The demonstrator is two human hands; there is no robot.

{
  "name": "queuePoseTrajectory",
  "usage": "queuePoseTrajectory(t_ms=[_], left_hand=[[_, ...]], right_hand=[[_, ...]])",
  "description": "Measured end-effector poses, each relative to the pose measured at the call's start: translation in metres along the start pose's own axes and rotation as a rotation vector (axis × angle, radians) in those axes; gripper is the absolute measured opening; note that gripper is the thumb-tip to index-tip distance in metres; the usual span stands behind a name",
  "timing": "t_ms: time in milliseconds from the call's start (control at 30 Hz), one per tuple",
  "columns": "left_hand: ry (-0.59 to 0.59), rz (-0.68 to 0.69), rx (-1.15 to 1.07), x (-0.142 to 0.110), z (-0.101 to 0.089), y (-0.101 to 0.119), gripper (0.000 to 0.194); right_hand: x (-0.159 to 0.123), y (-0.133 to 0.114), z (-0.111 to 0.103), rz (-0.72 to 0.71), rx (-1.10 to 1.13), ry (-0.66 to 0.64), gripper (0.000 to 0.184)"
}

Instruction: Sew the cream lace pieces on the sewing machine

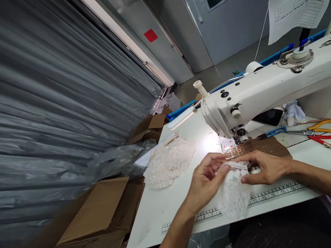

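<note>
My left hand (207, 179) and my right hand (266, 167) both pinch a small piece of white lace fabric (234, 187) on the white sewing table (170, 203). The lace hangs down over the printed ruler at the table's front edge. Both hands sit just in front of the needle area (241, 137) of the white sewing machine (261, 91). A stack of cream lace pieces (169, 162) lies to the left of my hands, under the machine's lamp light.
Blue thread snips (275, 131) and orange- and red-handled tools (319, 132) lie at the right behind my right arm. Open cardboard boxes (98, 210) and crumpled clear plastic (116, 160) stand left of the table. A grey plastic-covered wall (59, 103) fills the left side.
</note>
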State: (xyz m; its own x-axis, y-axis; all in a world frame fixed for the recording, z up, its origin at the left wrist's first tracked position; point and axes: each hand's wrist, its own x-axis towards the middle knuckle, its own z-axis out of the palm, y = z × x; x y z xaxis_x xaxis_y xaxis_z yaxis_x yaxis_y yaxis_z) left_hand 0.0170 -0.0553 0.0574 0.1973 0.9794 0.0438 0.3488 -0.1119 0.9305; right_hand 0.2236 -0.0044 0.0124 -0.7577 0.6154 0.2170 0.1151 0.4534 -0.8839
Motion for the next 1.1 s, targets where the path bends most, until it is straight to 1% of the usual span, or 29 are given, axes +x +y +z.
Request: queuePoseTrajectory(t_ms=[67, 100, 167, 267, 333, 400, 500, 567, 667, 733, 800, 867, 933, 1033, 1100], left_hand=[[0.106, -0.044, 0.025, 0.006, -0.011, -0.011, 0.033], [0.146, -0.053, 0.068, 0.008, -0.017, -0.018, 0.033], [0.207, -0.021, 0.237, 0.011, -0.027, -0.033, 0.029], [0.168, 0.06, 0.627, 0.015, -0.038, -0.049, 0.027], [0.117, 0.162, 0.832, 0.02, -0.04, -0.052, 0.025], [0.056, 0.316, 0.895, 0.029, -0.039, -0.05, 0.022], [-0.066, 0.552, 0.803, 0.051, -0.032, -0.046, 0.02], [-0.152, 0.624, 0.745, 0.067, -0.026, -0.048, 0.02], [-0.249, 0.609, 0.723, 0.086, -0.02, -0.059, 0.015], [-0.254, 0.583, 0.726, 0.092, -0.017, -0.066, 0.013], [-0.239, 0.59, 0.711, 0.091, -0.015, -0.069, 0.014], [-0.241, 0.605, 0.686, 0.086, -0.013, -0.065, 0.018], [-0.254, 0.605, 0.673, 0.078, -0.01, -0.056, 0.019], [-0.261, 0.587, 0.644, 0.068, -0.007, -0.043, 0.019], [-0.261, 0.562, 0.6, 0.064, -0.007, -0.039, 0.018]], right_hand=[[0.003, 0.001, 0.0, 0.141, 0.048, -0.011, 0.05], [0.005, 0.002, -0.002, 0.217, 0.034, 0.014, 0.052], [0.008, 0.005, -0.007, 0.362, -0.097, 0.131, 0.051], [0.009, 0.011, -0.015, 0.498, -0.324, 0.257, 0.039], [0.009, 0.015, -0.02, 0.519, -0.429, 0.31, 0.033], [0.008, 0.019, -0.022, 0.498, -0.486, 0.344, 0.03], [0.007, 0.023, -0.02, 0.424, -0.505, 0.339, 0.027], [0.006, 0.025, -0.018, 0.371, -0.508, 0.312, 0.026], [0.006, 0.026, -0.016, 0.329, -0.527, 0.291, 0.026], [0.006, 0.027, -0.016, 0.32, -0.538, 0.288, 0.025], [0.005, 0.026, -0.016, 0.297, -0.532, 0.29, 0.024], [0.005, 0.023, -0.016, 0.248, -0.513, 0.297, 0.023], [0.005, 0.021, -0.013, 0.169, -0.486, 0.281, 0.025], [0.005, 0.017, -0.007, 0.04, -0.425, 0.186, 0.033], [0.006, 0.016, -0.003, 0.017, -0.355, 0.132, 0.028]])
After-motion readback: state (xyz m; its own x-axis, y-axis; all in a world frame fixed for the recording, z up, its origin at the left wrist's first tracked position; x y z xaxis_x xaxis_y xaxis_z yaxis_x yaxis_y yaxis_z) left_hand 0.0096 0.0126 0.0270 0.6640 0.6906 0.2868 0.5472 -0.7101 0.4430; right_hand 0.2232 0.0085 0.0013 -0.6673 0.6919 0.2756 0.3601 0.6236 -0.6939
